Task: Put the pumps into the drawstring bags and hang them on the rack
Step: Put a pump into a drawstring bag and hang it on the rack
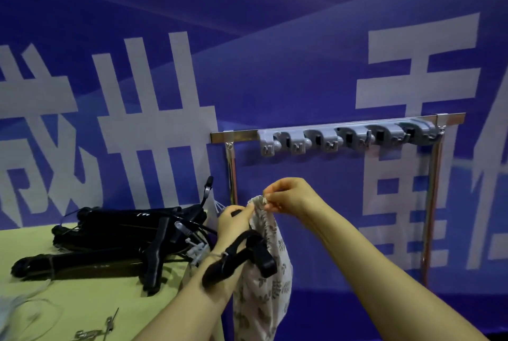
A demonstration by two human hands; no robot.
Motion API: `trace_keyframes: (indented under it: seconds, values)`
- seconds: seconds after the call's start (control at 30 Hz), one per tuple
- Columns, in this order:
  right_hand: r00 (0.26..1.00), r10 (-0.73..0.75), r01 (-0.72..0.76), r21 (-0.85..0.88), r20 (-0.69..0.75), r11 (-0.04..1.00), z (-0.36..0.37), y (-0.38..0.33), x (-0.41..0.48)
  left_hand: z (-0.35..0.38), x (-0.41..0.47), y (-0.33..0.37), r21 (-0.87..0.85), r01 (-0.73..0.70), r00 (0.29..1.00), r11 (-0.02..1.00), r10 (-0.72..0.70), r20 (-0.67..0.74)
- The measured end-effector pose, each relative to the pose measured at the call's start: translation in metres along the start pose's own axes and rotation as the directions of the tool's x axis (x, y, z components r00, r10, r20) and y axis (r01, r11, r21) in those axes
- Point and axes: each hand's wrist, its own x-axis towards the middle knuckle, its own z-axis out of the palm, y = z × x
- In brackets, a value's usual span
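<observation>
Floral drawstring bag (264, 272) hangs below the rack (349, 137), toward its left post. Right grip (286, 198) pinches the bag's mouth; left grip (233, 219) curls on the black pump (239, 255), which slants across the bag's front.

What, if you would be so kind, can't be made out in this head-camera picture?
Head view:
- White leaf-printed fabric drawstring bag: bottom cut off by the lower edge.
- Black plastic pump: blurred; whether it reaches into the bag cannot be told.
- Drawstring: covered by the left hand and right hand holding the mouth.
- Small metal parts on the green table: blurred, cut off.
</observation>
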Motion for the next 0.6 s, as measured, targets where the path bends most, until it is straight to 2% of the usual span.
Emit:
trace_keyframes:
  seconds: [0.1,0.23,0.3,0.5,0.6]
  values:
    - [0.993,-0.07,0.057,-0.126,-0.098,0.99,-0.006,-0.003,0.012,0.005,0.01,-0.001,0.081,-0.017,0.999,0.997,0.02,-0.036]
    - [0.976,-0.143,0.131,-0.086,-0.162,0.988,-0.008,-0.003,0.026,0.011,0.021,-0.001,0.156,-0.057,0.996,0.986,0.067,-0.064]
    - [0.971,-0.162,0.162,-0.012,-0.175,0.987,-0.009,-0.004,0.03,0.012,0.025,-0.002,0.182,-0.06,0.995,0.982,0.073,-0.065]
    - [0.948,-0.242,0.28,0.18,-0.207,0.943,-0.013,-0.014,0.053,0.019,0.034,-0.002,0.178,0.031,0.995,0.984,-0.013,-0.099]
    - [0.935,-0.306,0.325,0.088,-0.182,0.942,-0.015,-0.024,0.068,0.023,0.037,-0.006,0.143,0.009,0.993,0.99,0.007,-0.116]
